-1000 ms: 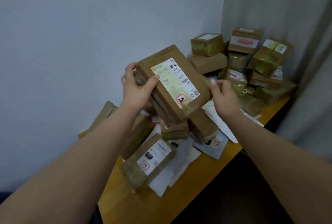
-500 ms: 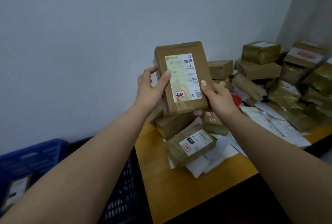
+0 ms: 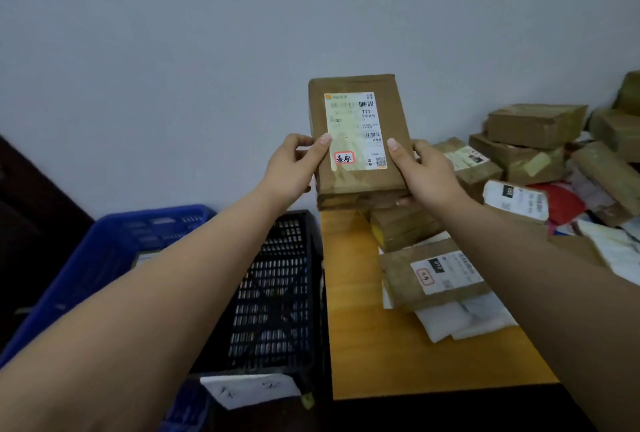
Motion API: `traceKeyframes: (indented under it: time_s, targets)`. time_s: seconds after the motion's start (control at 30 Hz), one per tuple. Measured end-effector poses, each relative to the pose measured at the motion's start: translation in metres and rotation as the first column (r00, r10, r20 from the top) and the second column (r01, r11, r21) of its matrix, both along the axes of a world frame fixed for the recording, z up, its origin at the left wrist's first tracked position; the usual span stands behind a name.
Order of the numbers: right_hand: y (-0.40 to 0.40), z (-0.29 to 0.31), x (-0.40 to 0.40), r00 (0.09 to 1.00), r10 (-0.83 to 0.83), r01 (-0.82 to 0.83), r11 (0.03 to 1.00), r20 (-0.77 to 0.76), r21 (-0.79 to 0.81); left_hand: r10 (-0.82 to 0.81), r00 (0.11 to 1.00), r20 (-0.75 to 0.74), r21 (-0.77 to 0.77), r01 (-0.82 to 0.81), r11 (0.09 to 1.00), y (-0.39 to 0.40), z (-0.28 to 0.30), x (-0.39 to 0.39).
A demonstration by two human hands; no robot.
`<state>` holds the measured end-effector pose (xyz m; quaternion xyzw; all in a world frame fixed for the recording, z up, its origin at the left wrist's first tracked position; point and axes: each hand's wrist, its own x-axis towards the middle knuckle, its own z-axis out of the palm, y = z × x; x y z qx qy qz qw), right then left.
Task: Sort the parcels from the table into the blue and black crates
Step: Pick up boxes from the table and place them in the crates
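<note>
A brown cardboard parcel (image 3: 356,133) with a white shipping label and a red-framed sticker is held upright in front of the wall. My left hand (image 3: 294,164) grips its left edge with the thumb on the label. My right hand (image 3: 424,171) grips its right edge and lower corner. The parcel hangs above the table's left end, right of the black crate (image 3: 277,286). The blue crate (image 3: 114,248) stands left of the black one, with a label or parcel partly visible inside behind my left forearm.
The wooden table (image 3: 381,362) carries several more brown parcels (image 3: 536,126) and white mailer bags (image 3: 460,320) piled toward the right and back. A labelled flat parcel (image 3: 436,272) lies nearest. A white paper tag (image 3: 249,390) hangs on the black crate's front rim.
The parcel has been lifted from the pile and turned upright, label facing me. My view has swung left, bringing the blue and black crates into sight.
</note>
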<state>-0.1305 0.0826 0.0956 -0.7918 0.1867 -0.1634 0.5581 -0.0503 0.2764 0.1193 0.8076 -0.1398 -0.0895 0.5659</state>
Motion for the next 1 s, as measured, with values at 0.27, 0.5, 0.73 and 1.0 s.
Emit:
traceKeyframes:
  time_s: [0.27,0.5,0.73,1.0]
  targets:
    - [0.069,-0.011,0.056,0.973,0.194,-0.201,0.978,-0.124,-0.047,0.146,0.988,0.043,0.106,-0.149,0.983,0.079,-0.009,0.032]
    - [0.126,-0.056,0.106,0.925,0.242,-0.271,0.96,-0.293,-0.064,0.17,0.982,-0.083,0.212,-0.149,0.966,0.139,-0.068,0.078]
    - [0.214,-0.12,0.174,0.847,0.208,-0.268,0.962,-0.49,-0.055,0.092,0.967,-0.237,0.348,-0.005,0.938,0.227,-0.132,0.148]
    - [0.275,-0.223,0.192,0.788,0.191,-0.18,0.981,-0.585,0.077,-0.049,0.926,-0.373,0.367,0.196,0.909,0.282,-0.222,0.18]
